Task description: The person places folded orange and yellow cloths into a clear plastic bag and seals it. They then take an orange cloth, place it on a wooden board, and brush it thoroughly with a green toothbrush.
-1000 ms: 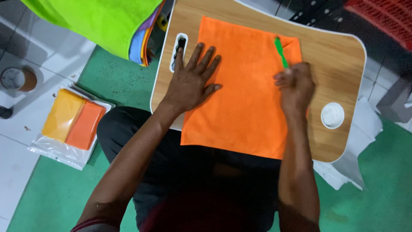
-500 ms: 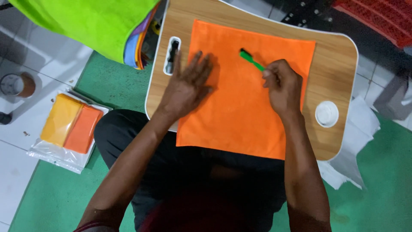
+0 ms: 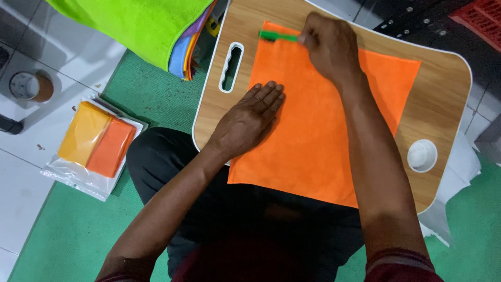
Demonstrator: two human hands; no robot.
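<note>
Pinching a green brush point(image 3: 277, 36) at the orange cloth point(image 3: 323, 130)'s far-left corner, our right hand point(image 3: 329, 47) works; our left hand point(image 3: 250, 121), fingers spread, pins it flat to the lap table point(image 3: 443, 83).

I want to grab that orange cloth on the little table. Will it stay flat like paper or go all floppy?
Probably floppy: the orange cloth looks thin and soft, and its near edge hangs over the wooden lap table. It likely slides too, since the left hand presses it flat. It seems light.
</note>
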